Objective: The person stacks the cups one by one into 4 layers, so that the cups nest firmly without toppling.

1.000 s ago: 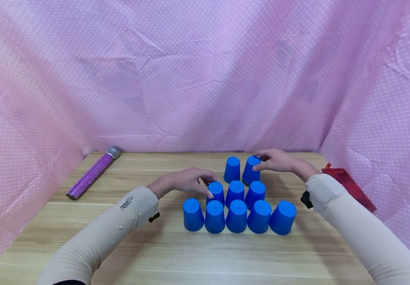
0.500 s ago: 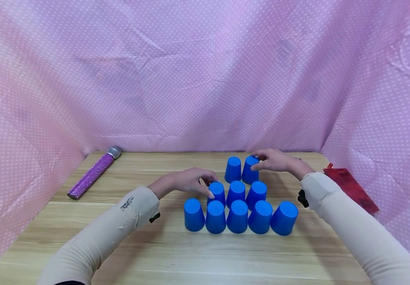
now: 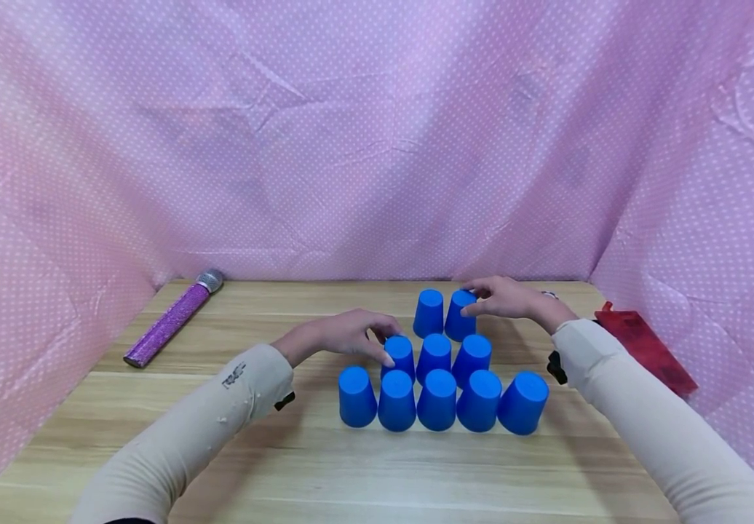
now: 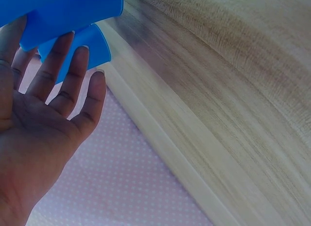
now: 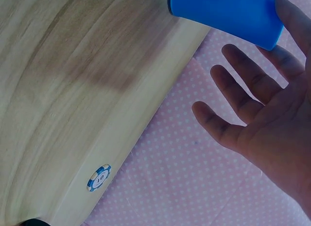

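Several blue cups stand upside down on a wooden table in three rows, widest at the front. My left hand (image 3: 351, 333) has thumb and forefinger around the leftmost blue cup (image 3: 399, 348) of the middle row. In the left wrist view, its other fingers spread beside the cups. At the back, my right hand (image 3: 508, 298) pinches the right-hand blue cup (image 3: 458, 322) near its top between thumb and forefinger. That cup stands close beside another back-row cup (image 3: 429, 314). Three loose fingers (image 5: 226, 87) of the right hand show below the cup in the right wrist view.
A purple glittery microphone (image 3: 174, 319) lies at the table's left. On the right edge is a red pouch (image 3: 652, 349). A blue-and-white chip marked 10 (image 5: 99, 178) lies near the table's far edge. A pink dotted cloth (image 3: 377, 145) hangs behind.
My right hand has shifted slightly left with the back-row cup, which leaned a little before and now stands straighter. The left hand stays at its cup.
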The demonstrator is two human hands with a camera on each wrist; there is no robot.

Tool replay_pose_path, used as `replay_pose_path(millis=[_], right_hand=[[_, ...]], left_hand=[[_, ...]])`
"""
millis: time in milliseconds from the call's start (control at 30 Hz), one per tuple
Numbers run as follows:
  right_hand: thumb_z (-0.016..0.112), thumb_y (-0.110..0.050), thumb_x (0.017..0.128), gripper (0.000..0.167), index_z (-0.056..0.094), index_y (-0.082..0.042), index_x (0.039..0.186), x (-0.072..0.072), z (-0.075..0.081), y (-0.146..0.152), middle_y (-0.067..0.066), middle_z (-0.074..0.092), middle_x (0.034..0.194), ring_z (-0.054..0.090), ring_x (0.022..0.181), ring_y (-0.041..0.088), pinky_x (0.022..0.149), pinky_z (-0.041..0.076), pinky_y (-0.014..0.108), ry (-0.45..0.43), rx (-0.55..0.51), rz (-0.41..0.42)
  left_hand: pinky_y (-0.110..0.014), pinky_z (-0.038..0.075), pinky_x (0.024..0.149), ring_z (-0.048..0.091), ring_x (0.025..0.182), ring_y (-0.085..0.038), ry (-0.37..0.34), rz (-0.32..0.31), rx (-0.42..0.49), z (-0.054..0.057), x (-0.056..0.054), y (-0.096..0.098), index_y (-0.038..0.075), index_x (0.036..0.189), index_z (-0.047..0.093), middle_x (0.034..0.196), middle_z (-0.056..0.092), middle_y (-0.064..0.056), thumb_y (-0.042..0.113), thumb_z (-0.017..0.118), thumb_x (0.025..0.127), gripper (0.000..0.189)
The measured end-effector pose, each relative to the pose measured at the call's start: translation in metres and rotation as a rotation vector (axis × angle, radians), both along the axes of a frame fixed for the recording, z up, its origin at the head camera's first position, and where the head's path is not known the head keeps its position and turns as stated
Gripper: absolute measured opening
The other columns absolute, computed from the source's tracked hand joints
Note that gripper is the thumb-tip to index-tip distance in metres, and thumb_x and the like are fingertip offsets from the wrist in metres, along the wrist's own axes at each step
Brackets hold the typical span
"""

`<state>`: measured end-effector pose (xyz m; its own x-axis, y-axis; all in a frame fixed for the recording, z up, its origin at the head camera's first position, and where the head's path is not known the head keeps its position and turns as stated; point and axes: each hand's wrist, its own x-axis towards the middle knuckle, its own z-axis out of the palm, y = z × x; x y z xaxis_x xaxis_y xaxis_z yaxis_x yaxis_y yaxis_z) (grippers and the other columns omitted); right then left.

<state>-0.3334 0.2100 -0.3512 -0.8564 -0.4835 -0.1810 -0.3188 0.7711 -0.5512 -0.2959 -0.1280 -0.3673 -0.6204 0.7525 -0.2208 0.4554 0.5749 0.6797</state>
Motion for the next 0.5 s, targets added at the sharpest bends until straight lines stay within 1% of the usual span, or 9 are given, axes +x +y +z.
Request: replay_pose_path(millis=[367, 500], right_hand=[[0.066, -0.042, 0.095, 0.061, 0.050, -0.010, 0.145, 0.0006, -0.0026, 0.0014, 0.022, 0.058, 0.138, 0.054, 0.128, 0.042, 0.101, 0.048, 0.061, 0.001, -0.013, 0.002], [0.066, -0.042, 0.095, 0.062, 0.050, -0.010, 0.145, 0.0015, -0.0029, 0.0016, 0.023, 0.059, 0.137, 0.055, 0.128, 0.042, 0.100, 0.049, 0.061, -0.001, -0.011, 0.001]], left_hand=[[-0.037, 0.048, 0.101, 0.058, 0.115, -0.010, 0.002, -0.002, -0.001, 0.0009, 0.0021, 0.0005, 0.031, 0.127, 0.062, 0.115, 0.067, 0.015, 0.042, 0.074, 0.090, 0.040], [-0.039, 0.049, 0.101, 0.058, 0.115, -0.011, 0.007, -0.010, 0.006, 0.0007, 0.0028, 0.0003, 0.029, 0.127, 0.062, 0.116, 0.067, 0.013, 0.040, 0.074, 0.090, 0.040]])
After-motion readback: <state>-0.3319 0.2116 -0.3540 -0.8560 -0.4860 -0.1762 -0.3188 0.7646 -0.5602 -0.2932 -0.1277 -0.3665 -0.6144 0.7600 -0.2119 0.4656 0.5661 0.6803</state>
